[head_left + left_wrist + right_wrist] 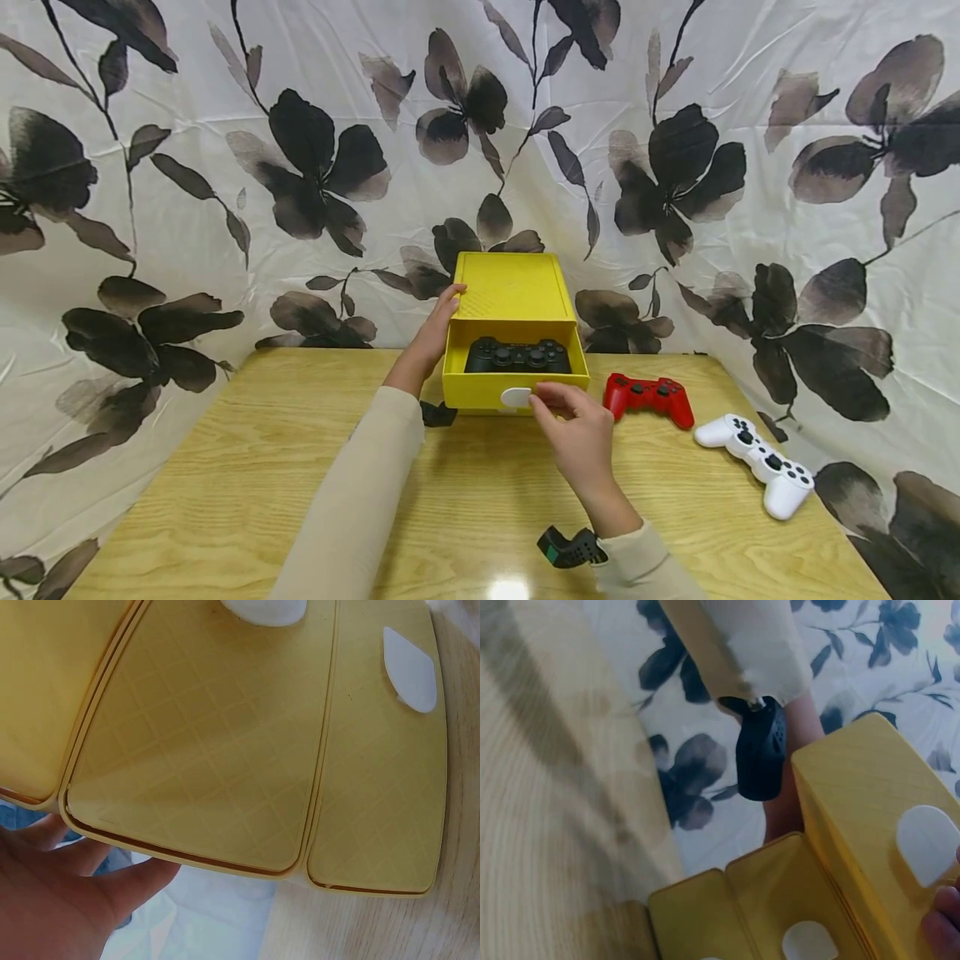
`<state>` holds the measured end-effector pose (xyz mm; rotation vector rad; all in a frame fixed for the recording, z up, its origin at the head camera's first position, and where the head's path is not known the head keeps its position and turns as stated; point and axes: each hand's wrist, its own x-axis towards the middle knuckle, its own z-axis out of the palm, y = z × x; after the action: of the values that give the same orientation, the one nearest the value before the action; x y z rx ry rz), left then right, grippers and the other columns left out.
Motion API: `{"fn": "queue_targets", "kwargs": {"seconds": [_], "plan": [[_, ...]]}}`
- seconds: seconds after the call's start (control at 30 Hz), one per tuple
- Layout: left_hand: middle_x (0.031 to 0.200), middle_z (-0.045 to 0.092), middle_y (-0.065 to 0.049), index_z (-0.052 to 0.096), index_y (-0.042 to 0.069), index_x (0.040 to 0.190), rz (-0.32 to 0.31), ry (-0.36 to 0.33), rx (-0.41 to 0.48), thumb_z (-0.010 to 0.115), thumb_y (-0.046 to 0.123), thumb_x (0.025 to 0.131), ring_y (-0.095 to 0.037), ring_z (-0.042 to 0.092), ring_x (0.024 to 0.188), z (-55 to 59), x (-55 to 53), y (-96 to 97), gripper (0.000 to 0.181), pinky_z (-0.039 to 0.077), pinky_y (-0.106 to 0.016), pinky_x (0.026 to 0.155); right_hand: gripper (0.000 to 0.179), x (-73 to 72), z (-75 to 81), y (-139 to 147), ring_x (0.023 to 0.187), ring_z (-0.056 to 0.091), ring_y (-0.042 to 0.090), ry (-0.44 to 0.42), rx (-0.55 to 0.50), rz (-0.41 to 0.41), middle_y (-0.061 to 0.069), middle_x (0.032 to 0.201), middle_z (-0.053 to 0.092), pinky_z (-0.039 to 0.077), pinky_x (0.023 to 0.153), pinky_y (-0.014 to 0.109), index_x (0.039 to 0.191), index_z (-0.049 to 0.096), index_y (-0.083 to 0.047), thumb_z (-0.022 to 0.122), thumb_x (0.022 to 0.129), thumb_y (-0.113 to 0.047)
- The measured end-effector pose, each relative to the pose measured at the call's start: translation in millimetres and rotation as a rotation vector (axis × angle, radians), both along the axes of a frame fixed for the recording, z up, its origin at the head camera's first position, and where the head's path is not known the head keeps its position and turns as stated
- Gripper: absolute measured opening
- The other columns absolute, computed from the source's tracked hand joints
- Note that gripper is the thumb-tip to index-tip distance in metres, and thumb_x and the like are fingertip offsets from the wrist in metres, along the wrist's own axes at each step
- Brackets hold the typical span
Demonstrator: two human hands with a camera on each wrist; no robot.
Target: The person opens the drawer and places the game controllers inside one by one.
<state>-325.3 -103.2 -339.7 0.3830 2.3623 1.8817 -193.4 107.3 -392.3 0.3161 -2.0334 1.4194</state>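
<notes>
A yellow desktop drawer unit [513, 287] stands towards the back of the table. Its top drawer [472, 389] is pulled out, and a black game controller [517, 357] lies inside. My right hand [581, 429] pinches the white handle [516, 397] on that drawer's front; the right wrist view catches only its fingertips [945, 919] beside the handle. Against the unit's left side rests my left hand [435, 333]. Seen from the left wrist, its extended fingers [146, 885] touch the side wall, near lower drawer fronts [202, 750] with white handles.
A red game controller [649, 398] lies just right of the drawer unit. Farther right, a white game controller [757, 462] sits near the table's right edge. Flower-printed cloth [480, 125] hangs behind and around the wooden table [247, 492].
</notes>
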Motion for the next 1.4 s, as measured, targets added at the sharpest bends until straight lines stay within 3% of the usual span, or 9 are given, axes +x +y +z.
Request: {"fn": "queue_targets", "kwargs": {"seconds": [0.23,0.4,0.53,0.77,0.9,1.03,1.17,1.33,1.4], "plan": [[0.153,0.008,-0.002,0.021,0.029,0.141,-0.01,0.019,-0.001,0.019,0.039,0.099,-0.028,0.017,0.138,-2.4,-3.5,-0.6,0.044,0.015,-0.054,0.11,0.018,5.6,4.7,-11.9,0.074,0.068,0.019,0.023,-0.013,-0.012,0.011,0.087,0.07,0.054,0.066,0.024,0.092,0.069,-0.003,0.072,0.075,-0.009],[0.153,0.008,-0.001,0.019,0.03,0.142,-0.009,0.012,-0.014,0.019,0.041,0.099,-0.027,0.019,0.137,-3.5,-3.6,-0.6,0.044,0.018,-0.052,0.11,0.017,17.7,17.4,-18.4,0.074,0.067,0.019,0.021,-0.022,-0.028,0.012,0.087,0.069,0.054,0.067,0.021,0.092,0.068,0.0,0.07,0.076,-0.005],[0.153,0.007,0.001,0.02,0.031,0.141,-0.011,0.003,-0.005,0.019,0.041,0.099,-0.026,0.016,0.138,-6.5,-5.1,-1.0,0.043,0.014,-0.052,0.111,0.016,19.4,17.2,-19.4,0.076,0.067,0.019,0.02,-0.033,-0.029,0.012,0.087,0.069,0.054,0.067,0.023,0.092,0.068,0.0,0.07,0.076,-0.005],[0.152,0.01,0.007,0.025,0.041,0.136,0.019,0.035,-0.005,0.02,0.05,0.096,-0.022,0.018,0.137,-24.1,-22.3,-2.7,0.041,0.015,-0.05,0.111,0.017,17.5,17.9,-19.6,0.078,0.067,0.018,-0.003,-0.045,-0.029,0.012,0.088,0.069,0.054,0.067,0.024,0.092,0.068,0.0,0.07,0.076,-0.005],[0.152,0.01,0.006,0.025,0.041,0.135,0.027,0.067,-0.009,0.02,0.052,0.095,-0.022,0.017,0.137,-27.2,-25.6,-2.8,0.042,0.015,-0.051,0.111,0.017,14.8,18.3,-19.8,0.079,0.066,0.018,-0.021,-0.063,-0.029,0.012,0.088,0.069,0.054,0.068,0.023,0.092,0.068,0.0,0.071,0.076,-0.005],[0.152,0.01,0.007,0.025,0.041,0.135,0.023,0.052,-0.002,0.02,0.051,0.096,-0.022,0.017,0.138,-25.3,-25.0,-3.2,0.041,0.016,-0.051,0.111,0.018,5.9,9.8,-17.9,0.08,0.065,0.018,-0.026,-0.098,-0.013,0.011,0.089,0.068,0.054,0.067,0.023,0.093,0.069,-0.002,0.071,0.076,-0.007],[0.152,0.009,0.005,0.024,0.037,0.137,0.012,0.017,-0.003,0.02,0.045,0.098,-0.023,0.016,0.138,-16.3,-17.5,-3.3,0.04,0.016,-0.051,0.111,0.019,-5.9,-2.8,-15.6,0.081,0.064,0.014,-0.036,-0.129,-0.01,0.005,0.09,0.068,0.054,0.068,0.021,0.094,0.07,-0.009,0.072,0.076,-0.013],[0.153,0.005,0.002,0.021,0.031,0.141,-0.004,0.009,-0.027,0.018,0.04,0.099,-0.026,0.012,0.139,-3.5,-4.0,-1.6,0.043,0.013,-0.053,0.111,0.019,-11.8,-6.0,-15.5,0.081,0.064,0.01,-0.035,-0.128,-0.021,0.0,0.09,0.068,0.053,0.069,0.02,0.094,0.07,-0.015,0.072,0.076,-0.02],[0.153,0.006,0.003,0.021,0.033,0.14,-0.001,0.014,-0.033,0.018,0.042,0.099,-0.025,0.012,0.139,-4.9,-5.4,-1.3,0.042,0.013,-0.052,0.111,0.018,-13.5,-5.2,-15.5,0.081,0.064,0.008,-0.042,-0.121,-0.024,-0.002,0.09,0.068,0.053,0.07,0.02,0.094,0.07,-0.016,0.072,0.077,-0.022]]}}
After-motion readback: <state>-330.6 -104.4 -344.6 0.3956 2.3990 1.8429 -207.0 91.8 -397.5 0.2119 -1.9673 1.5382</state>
